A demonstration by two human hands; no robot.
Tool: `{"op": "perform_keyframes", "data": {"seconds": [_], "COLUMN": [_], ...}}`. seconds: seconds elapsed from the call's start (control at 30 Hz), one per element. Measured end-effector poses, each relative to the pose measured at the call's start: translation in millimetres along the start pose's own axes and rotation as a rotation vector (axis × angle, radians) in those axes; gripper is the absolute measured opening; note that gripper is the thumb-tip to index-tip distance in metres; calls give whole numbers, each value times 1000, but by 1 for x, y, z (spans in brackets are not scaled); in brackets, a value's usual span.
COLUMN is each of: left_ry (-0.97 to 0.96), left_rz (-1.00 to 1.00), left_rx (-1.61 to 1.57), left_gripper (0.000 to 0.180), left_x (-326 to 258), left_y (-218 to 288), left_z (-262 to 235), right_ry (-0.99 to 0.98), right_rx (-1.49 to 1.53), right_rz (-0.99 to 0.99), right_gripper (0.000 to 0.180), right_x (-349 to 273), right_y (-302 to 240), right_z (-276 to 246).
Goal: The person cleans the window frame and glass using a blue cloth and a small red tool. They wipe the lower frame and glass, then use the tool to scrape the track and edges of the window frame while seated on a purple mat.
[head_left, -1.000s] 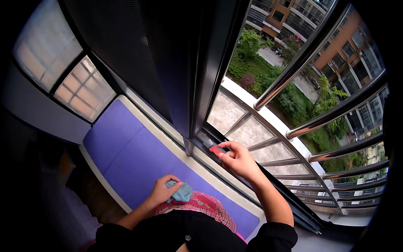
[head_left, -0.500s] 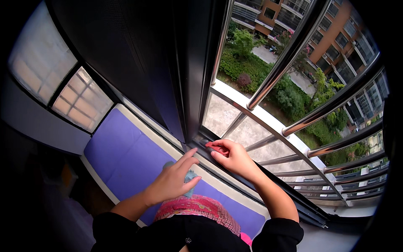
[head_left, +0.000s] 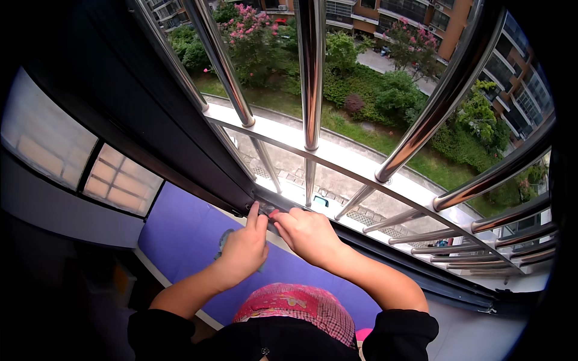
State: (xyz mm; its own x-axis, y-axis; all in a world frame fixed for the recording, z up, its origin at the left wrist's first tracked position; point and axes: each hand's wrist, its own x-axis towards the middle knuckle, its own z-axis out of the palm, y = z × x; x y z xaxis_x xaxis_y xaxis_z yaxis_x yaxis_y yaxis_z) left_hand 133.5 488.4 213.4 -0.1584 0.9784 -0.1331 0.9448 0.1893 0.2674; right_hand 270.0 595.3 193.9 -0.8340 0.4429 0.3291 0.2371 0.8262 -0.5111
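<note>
My right hand (head_left: 310, 237) is closed on a small red plastic tool (head_left: 274, 213), most of it covered by the fingers. It is held at the dark window track (head_left: 355, 231), close to the corner of the sliding sash frame (head_left: 232, 174). Just left of it, my left hand (head_left: 241, 249) reaches to the same corner with the index finger stretched out, and nothing shows in its grip. Beyond that hand, a grey-blue cloth (head_left: 224, 240) lies partly hidden on the purple padded surface (head_left: 180, 222).
Shiny metal bars (head_left: 310, 90) on a white rail (head_left: 355, 168) stand outside the window. Far below are a lawn (head_left: 283, 108), shrubs and paving. A frosted window (head_left: 120, 180) is at the left. My pink patterned garment (head_left: 295, 301) is at the lower middle.
The sash has shifted left, opening a wider view of the bars. My left hand has moved up to the track corner beside my right hand, which has moved left with the red tool.
</note>
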Motion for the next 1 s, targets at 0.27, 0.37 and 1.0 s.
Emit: {"op": "perform_keyframes", "data": {"seconds": [0.27, 0.37, 1.0], "left_ry": [149, 144, -19], "left_rz": [-4, -1, 39], "left_rx": [383, 417, -126], "left_gripper": [18, 18, 36], "left_x": [9, 11, 9], "left_y": [1, 2, -2], "left_z": [35, 35, 6], "right_ry": [-183, -211, -156], "right_rx": [72, 120, 107], "right_rz": [1, 13, -42], "right_gripper": [17, 17, 17], "right_x": [18, 19, 16], "right_y": [14, 20, 22], "right_z": [-16, -21, -14]}}
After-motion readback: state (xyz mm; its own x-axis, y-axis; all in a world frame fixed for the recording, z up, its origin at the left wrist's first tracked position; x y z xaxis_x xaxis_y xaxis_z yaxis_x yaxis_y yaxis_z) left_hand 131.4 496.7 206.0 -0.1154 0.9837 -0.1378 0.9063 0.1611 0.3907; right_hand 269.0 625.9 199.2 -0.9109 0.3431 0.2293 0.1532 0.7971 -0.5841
